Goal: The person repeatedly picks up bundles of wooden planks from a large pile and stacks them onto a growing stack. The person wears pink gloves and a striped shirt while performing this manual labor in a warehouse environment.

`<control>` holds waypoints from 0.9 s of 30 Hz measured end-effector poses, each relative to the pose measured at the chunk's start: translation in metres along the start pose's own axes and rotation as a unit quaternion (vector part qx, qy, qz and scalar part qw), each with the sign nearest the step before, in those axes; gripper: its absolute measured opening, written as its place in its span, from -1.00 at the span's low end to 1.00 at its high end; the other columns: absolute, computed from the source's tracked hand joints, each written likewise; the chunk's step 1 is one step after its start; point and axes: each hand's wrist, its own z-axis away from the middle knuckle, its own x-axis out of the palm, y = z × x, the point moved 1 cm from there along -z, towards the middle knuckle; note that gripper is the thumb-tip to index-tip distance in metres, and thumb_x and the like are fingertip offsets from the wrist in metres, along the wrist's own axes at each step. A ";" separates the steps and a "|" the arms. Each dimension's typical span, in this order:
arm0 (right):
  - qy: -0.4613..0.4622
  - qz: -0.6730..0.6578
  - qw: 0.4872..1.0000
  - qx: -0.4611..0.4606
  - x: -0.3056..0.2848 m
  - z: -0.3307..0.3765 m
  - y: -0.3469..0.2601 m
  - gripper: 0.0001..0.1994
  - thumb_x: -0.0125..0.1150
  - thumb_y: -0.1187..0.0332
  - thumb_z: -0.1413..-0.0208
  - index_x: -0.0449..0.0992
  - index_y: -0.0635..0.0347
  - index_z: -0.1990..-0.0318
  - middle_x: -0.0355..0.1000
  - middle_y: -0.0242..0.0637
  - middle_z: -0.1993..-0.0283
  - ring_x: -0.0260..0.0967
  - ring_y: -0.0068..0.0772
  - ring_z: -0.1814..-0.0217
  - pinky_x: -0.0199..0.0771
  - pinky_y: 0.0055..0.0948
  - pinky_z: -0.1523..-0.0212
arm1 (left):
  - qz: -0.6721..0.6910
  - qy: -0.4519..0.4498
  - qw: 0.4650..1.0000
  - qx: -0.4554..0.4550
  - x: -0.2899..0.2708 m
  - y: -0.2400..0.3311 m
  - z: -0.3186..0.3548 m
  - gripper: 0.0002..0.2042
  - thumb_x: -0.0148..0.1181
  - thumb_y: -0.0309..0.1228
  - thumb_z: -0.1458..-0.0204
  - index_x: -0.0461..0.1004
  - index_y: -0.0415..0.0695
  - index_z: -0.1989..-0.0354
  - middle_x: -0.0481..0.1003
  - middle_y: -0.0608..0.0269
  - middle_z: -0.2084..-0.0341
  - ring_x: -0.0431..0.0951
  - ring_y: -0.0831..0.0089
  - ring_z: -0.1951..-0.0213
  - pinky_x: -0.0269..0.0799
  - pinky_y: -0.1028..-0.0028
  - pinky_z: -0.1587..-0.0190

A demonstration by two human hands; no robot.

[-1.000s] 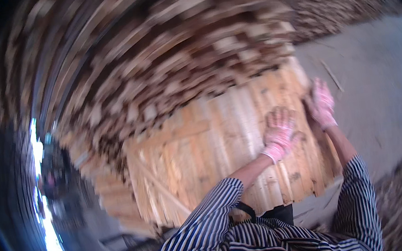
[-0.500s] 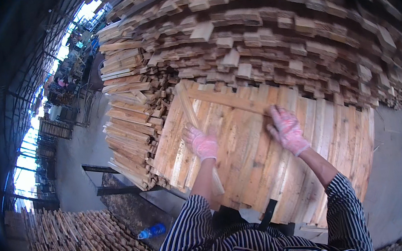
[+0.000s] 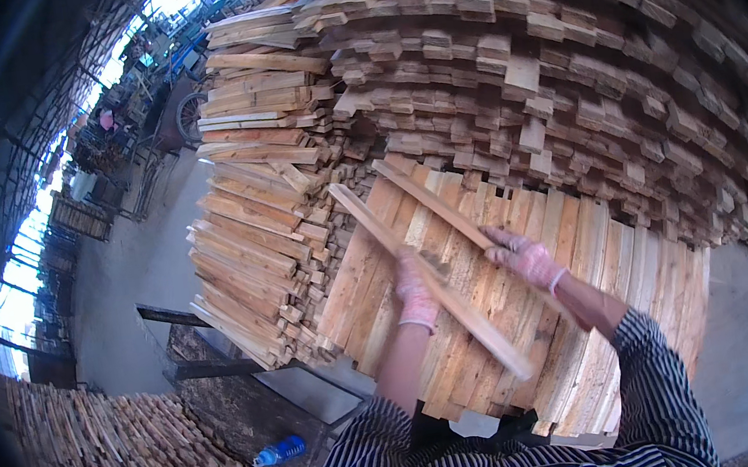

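Note:
My left hand (image 3: 415,295), in a thin pinkish-white glove, is closed around the middle of a long wooden strip (image 3: 483,336), which slants from upper left to lower right and is blurred at its near end. A second wooden strip (image 3: 433,201) runs almost parallel to it, farther to the right. My right hand (image 3: 524,258), gloved the same way, grips that one with fingers and thumb. Both strips lie over a layer of wooden boards (image 3: 465,380) set side by side in front of me. The fingertips of my left hand are partly hidden behind its strip.
Beyond the boards rises a tall stack of lumber (image 3: 522,78), ends facing me. Shorter wood pieces (image 3: 248,225) are piled at the left. A blue bottle (image 3: 279,451) rests on a dark surface near a bundle of upright sticks (image 3: 132,455). A black metal bar (image 3: 214,370) juts out there.
My left hand, spread over its strip before, has closed on it and moved right. The strip in my right hand has swung to a steeper slant. The view has shifted.

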 end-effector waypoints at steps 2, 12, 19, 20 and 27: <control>-0.037 -0.190 0.980 -0.044 0.024 0.036 -0.029 -0.26 0.31 0.00 -0.21 0.20 -0.07 -0.50 0.24 -0.16 -0.49 0.34 -0.29 -0.38 0.31 -0.24 -0.44 | -0.034 0.014 0.999 0.029 0.011 -0.016 0.000 -0.31 -0.04 0.33 -0.22 0.38 -0.18 -0.02 0.56 0.12 0.35 0.62 0.20 0.36 0.62 0.24 0.33; -0.069 0.073 0.995 0.012 0.000 0.067 -0.068 -0.16 0.43 0.17 -0.12 0.12 -0.10 -0.53 0.30 -0.06 -0.44 0.33 -0.19 -0.41 0.33 -0.33 -0.39 | 0.038 -0.019 0.999 -0.001 0.054 -0.046 0.020 -0.30 -0.20 0.33 -0.27 0.45 -0.14 -0.02 0.59 0.10 0.28 0.63 0.28 0.34 0.60 0.32 0.31; 0.088 0.221 0.965 -0.114 -0.045 0.016 -0.043 -0.23 0.42 0.40 -0.04 0.27 -0.16 -0.45 0.43 0.00 -0.18 0.39 0.04 -0.19 0.44 -0.18 -0.23 | -0.357 0.030 0.927 0.113 0.046 0.020 0.016 -0.20 -0.18 0.28 -0.30 0.19 -0.21 -0.42 0.46 -0.06 -0.20 0.47 0.12 -0.20 0.41 0.31 -0.20; 0.088 0.284 0.944 -0.145 -0.062 -0.003 -0.030 -0.23 0.43 0.39 -0.02 0.29 -0.18 -0.44 0.43 0.00 -0.17 0.39 0.08 -0.17 0.43 -0.14 -0.21 | -0.420 0.029 0.899 0.122 0.050 0.039 0.013 -0.18 -0.16 0.27 -0.30 0.15 -0.22 -0.45 0.45 -0.07 -0.23 0.43 0.12 -0.26 0.37 0.32 -0.24; 0.091 0.567 0.817 -0.045 -0.015 -0.074 -0.032 -0.50 0.11 0.20 -0.28 0.29 -0.26 -0.37 0.28 -0.02 -0.39 0.21 0.21 -0.43 0.32 0.03 -0.29 | -0.184 0.082 0.938 0.281 -0.060 0.173 -0.102 -0.19 0.19 0.02 -0.26 0.02 -0.18 -0.52 0.20 0.01 -0.43 0.29 0.26 -0.36 0.28 0.30 -0.33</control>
